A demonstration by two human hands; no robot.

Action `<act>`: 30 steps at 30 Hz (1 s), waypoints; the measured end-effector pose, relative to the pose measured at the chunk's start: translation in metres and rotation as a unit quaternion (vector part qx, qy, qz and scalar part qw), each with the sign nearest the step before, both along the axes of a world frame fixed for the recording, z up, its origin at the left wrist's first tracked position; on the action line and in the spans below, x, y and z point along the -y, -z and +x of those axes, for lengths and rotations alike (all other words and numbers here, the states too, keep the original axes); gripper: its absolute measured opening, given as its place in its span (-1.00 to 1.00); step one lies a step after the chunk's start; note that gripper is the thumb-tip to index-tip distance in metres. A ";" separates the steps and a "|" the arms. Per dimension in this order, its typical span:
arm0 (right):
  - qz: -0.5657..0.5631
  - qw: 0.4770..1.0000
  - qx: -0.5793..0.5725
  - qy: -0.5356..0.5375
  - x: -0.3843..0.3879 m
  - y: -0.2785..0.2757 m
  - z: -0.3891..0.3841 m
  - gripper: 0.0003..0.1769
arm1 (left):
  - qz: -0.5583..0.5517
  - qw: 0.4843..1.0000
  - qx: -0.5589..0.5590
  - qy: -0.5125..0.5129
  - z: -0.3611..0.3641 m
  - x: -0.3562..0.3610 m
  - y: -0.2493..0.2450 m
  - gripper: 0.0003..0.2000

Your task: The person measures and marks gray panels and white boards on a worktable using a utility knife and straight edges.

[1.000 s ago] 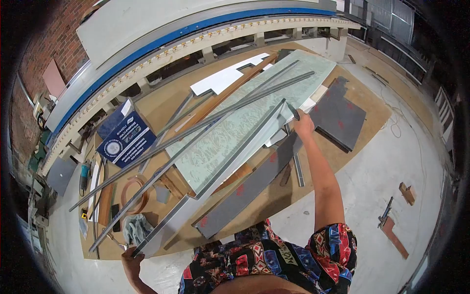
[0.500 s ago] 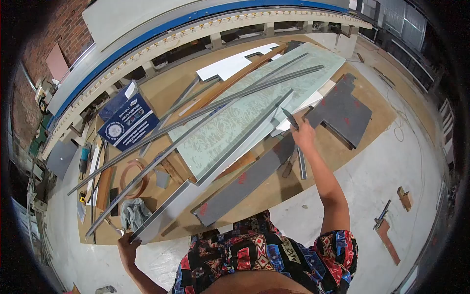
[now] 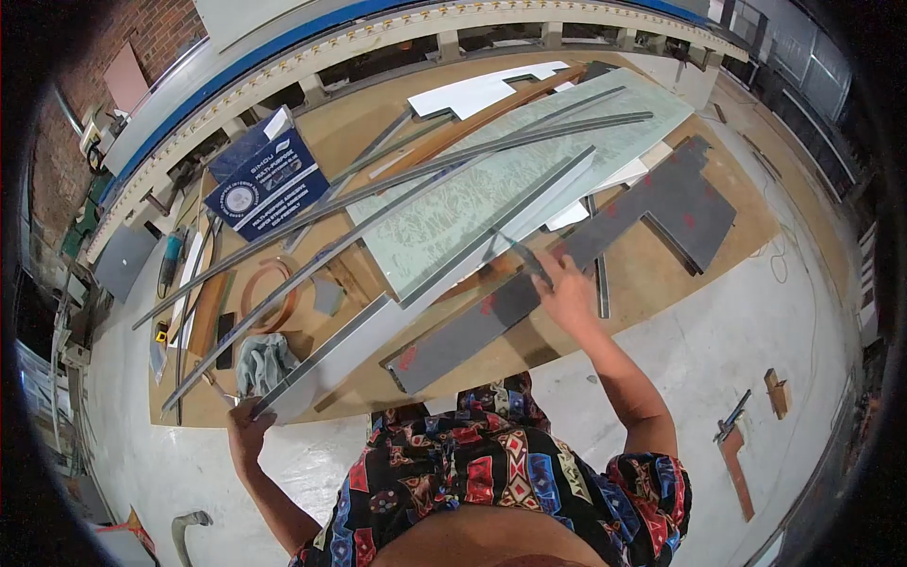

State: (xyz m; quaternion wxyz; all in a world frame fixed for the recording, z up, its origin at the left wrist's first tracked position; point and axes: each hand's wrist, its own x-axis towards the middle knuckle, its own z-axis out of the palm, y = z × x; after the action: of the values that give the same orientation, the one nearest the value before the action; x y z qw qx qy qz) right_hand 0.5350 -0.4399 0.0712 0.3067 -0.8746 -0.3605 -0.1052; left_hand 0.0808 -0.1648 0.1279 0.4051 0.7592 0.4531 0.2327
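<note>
My left hand (image 3: 248, 430) grips the near-left end of a long pale strip panel (image 3: 340, 357) with a dark edge and a notch partway along. The strip runs diagonally to the right over a green patterned sheet (image 3: 425, 227). My right hand (image 3: 570, 295) is closed around a dark-handled tool with a flat, wide end, like a putty knife (image 3: 525, 255). Its tip overlaps the strip's edge in this view. Under my right forearm and hand lies a dark grey notched panel (image 3: 453, 345) with red marks. A grey rag (image 3: 265, 364) sits beside the strip, near my left hand.
Long metal bars (image 3: 312, 274) cross the tan table (image 3: 751, 241). A blue adhesive box (image 3: 269, 184) stands at the back left, near a coil of copper-coloured band (image 3: 248, 302). Behind runs a large machine with a blue stripe (image 3: 274, 61). A wood-and-metal tool (image 3: 732, 444) lies on the floor.
My right hand has moved down and left along the strip with the tool. My left hand still holds the strip's end. The view has shifted slightly.
</note>
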 end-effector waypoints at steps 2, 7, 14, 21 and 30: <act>-0.017 1.000 -0.006 -0.019 -0.003 -0.006 -0.022 -0.50 | 0.009 1.000 -0.002 0.005 -0.002 -0.002 0.001 -0.74; 0.028 0.985 -0.131 -0.104 -0.014 -0.015 -0.062 -0.56 | 0.030 0.998 -0.056 0.009 -0.007 -0.007 0.003 -0.75; 0.206 0.889 -0.344 -0.220 -0.040 0.017 -0.081 -0.58 | 0.048 0.998 -0.040 -0.005 -0.006 -0.001 0.007 -0.75; 0.161 0.859 -0.450 -0.183 -0.038 0.010 -0.090 -0.60 | 0.009 0.999 -0.027 -0.025 0.002 0.005 0.000 -0.73; 0.244 0.858 -0.437 -0.113 -0.021 0.023 -0.013 -0.62 | 0.013 0.999 -0.036 -0.015 -0.004 0.002 0.005 -0.72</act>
State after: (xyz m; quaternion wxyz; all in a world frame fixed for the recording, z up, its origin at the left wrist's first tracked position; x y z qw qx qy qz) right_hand 0.5217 -0.4191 0.0487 0.6462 -0.6809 -0.2490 0.2384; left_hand 0.0766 -0.1664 0.1229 0.3748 0.7655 0.4758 0.2170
